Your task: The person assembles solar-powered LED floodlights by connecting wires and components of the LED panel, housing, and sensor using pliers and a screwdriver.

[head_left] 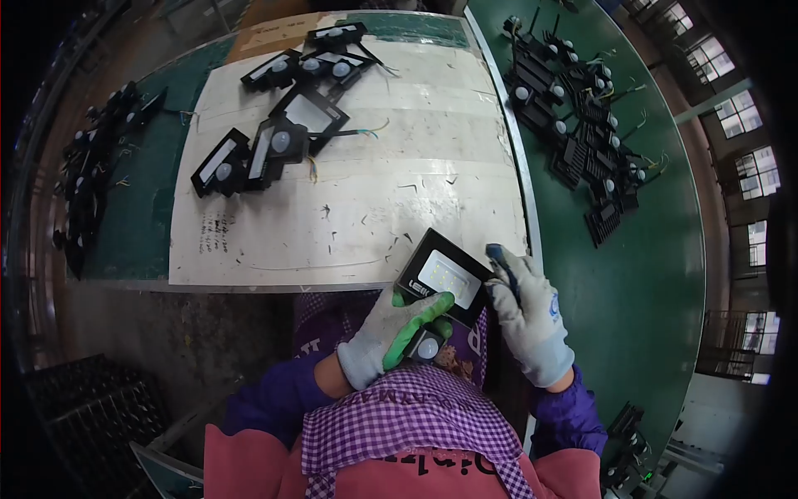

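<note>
My left hand, in a white glove with green fingertips, grips a black LED floodlight by its lower left side. The lamp is tilted at the table's front edge, its lit-looking panel and printed lettering facing up. A round white sensor dome hangs below, close to my fingers. Just to the right of the floodlight, my right hand, also gloved, is closed around a narrow dark blue tool. Its kind cannot be made out. The tool's upper end points up and left, beside the lamp's corner.
Several floodlights with sensor domes lie on the white board, wires trailing. More lie on the green surface at the left and on the long green table at the right. Small dark scraps dot the board. A black rack stands lower left.
</note>
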A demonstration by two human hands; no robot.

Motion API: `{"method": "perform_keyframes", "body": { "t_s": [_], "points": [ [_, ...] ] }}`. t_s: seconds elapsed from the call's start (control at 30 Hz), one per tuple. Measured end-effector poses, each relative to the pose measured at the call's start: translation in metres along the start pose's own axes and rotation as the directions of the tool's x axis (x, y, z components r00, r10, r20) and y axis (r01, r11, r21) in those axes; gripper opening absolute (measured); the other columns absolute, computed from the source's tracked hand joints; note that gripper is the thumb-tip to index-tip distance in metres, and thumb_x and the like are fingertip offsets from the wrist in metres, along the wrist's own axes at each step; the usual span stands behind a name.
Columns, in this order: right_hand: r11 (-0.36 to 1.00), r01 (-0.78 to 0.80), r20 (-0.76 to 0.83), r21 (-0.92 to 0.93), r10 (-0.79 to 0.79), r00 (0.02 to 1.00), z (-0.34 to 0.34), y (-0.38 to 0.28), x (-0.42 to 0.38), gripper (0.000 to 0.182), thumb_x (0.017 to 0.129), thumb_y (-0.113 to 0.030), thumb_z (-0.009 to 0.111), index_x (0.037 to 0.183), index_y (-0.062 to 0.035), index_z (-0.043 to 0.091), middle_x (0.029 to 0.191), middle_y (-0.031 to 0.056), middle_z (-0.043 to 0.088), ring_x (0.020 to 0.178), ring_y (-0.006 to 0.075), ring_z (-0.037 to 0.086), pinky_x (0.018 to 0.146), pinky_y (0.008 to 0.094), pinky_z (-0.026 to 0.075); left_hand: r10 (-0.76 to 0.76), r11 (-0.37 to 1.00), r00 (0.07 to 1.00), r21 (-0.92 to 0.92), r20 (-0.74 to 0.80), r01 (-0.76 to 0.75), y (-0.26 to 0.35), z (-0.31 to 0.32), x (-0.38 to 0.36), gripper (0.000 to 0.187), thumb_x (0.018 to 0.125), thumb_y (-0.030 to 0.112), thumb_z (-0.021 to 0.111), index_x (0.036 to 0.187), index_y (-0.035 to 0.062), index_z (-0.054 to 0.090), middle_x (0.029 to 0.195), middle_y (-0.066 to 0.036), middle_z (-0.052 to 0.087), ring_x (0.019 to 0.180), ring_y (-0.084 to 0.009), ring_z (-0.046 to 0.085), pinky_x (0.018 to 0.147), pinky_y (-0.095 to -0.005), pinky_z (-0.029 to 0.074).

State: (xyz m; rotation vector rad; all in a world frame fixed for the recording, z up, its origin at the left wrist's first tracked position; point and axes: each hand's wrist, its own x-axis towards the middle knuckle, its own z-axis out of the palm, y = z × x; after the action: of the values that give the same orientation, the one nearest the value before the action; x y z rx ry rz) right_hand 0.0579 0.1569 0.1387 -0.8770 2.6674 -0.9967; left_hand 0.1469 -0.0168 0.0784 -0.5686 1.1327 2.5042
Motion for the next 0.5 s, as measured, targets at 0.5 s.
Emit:
{"method": "perform_keyframes", "body": {
  "t_s": [0.5],
  "points": [
    [0.573, -0.658, 0.403, 0.489, 0.520, 0.753, 0.000, 0.005, 0.012, 0.019, 0.088, -0.018, 0.063, 0.094, -0.0001, 0.060, 0.071, 0.0013, 0.059, 0.061, 0.0065, 0.051, 0.055, 0.0224, 0.041, 0.014, 0.998, 1.000, 0.054, 0.007, -0.014, 0.002, 0.007, 0.008, 0.030, 0.089, 0.018, 0.066, 0.111, 0.0025, 0.055, 0.090, -0.006, 0.064, 0.068, -0.0101, 0.063, 0.057, -0.0220, 0.052]
  ]
}}
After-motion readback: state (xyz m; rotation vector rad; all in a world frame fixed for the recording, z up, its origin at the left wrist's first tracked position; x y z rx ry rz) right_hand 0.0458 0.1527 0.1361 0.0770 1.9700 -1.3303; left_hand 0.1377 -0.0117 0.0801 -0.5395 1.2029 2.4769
